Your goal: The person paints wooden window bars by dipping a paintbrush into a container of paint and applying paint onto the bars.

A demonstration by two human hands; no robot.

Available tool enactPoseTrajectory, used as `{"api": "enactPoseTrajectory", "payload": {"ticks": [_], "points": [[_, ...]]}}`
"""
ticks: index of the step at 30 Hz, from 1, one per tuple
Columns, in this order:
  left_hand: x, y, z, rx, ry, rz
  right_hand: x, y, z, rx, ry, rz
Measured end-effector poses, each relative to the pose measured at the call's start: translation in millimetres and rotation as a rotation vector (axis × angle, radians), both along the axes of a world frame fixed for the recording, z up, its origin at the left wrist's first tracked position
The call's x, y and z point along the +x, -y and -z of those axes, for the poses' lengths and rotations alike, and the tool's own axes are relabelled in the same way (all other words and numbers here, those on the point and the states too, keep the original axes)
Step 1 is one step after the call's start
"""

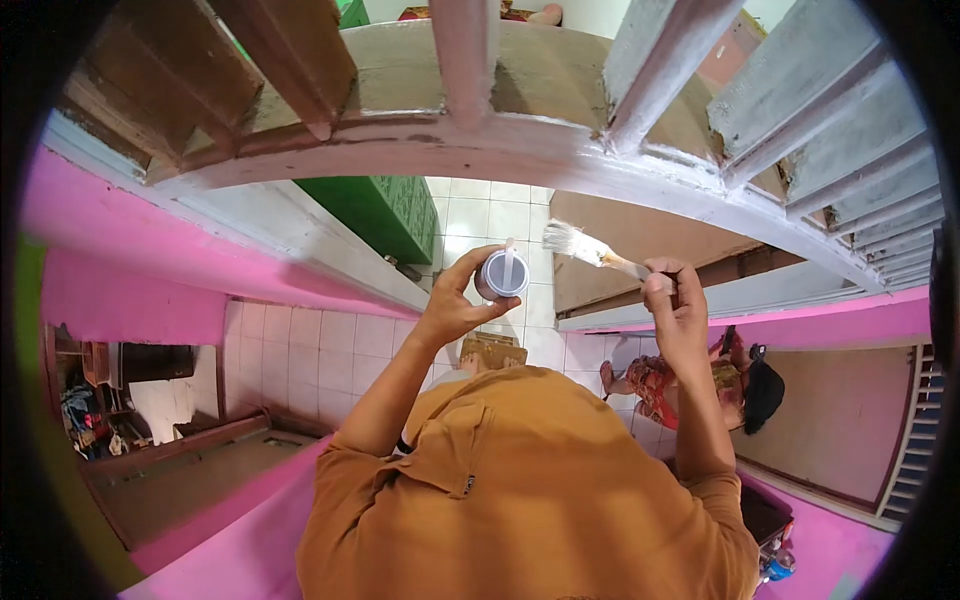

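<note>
My left hand [463,303] is wrapped around a small round cup [503,277] with greyish content, held at mid-body height. A pale strip lies across its top; I cannot tell whether it is a stick or a handle. In my right hand [676,305], fingers pinch the handle of a paintbrush [580,243]. Its bristles are coated white and point left, apart from the cup. Just beyond both hands runs a wooden frame rail [470,158] with upright slats. The slats on the right [790,120] are whitish, while those on the left [280,60] are brown.
A green cabinet [385,215] stands beyond the frame on the left, a brown panel [630,240] on the right. My feet are on a brown support [493,349] above white floor tiles [330,345]. Another person in red patterned clothing [655,392] is at lower right. Pink walls [130,290] flank me.
</note>
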State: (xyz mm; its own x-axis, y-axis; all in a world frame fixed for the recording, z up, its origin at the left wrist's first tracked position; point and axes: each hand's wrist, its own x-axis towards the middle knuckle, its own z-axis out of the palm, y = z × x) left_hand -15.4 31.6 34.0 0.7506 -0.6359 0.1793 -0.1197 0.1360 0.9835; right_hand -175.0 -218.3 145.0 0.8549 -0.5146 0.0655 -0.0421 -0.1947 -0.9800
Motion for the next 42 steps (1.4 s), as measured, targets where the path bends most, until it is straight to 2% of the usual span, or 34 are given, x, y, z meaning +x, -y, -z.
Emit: {"api": "enactPoseTrajectory", "payload": {"ticks": [2,6,10,15,21,28,33,39,42], "points": [[0,2,1,0.019,-0.005,0.015,2,-8,-15,-0.34,0.081,-0.065],[4,2,-4,0.041,0.028,0.042,6,-21,-50,-0.594,0.025,-0.223],[6,3,-5,0.079,0.088,0.071,19,-28,-56,-0.64,0.091,-0.285],[7,6,-3,0.035,0.093,0.099,31,-35,-64,-0.767,-0.073,-0.374],[9,3,-6,0.07,0.13,0.125,48,-44,-65,-0.87,-0.041,-0.47],[9,2,-9,0.081,0.141,0.119,66,-49,-51,-0.88,0.03,-0.557],[10,2,-8,0.05,0.149,0.072,58,-44,-67,-0.732,-0.087,-0.464],[12,4,-3,0.01,0.13,0.039,52,-32,-55,-0.528,-0.011,-0.41],[11,2,-20,0.093,0.177,0.02,50,-25,-53,-0.627,-0.009,-0.4]]}}
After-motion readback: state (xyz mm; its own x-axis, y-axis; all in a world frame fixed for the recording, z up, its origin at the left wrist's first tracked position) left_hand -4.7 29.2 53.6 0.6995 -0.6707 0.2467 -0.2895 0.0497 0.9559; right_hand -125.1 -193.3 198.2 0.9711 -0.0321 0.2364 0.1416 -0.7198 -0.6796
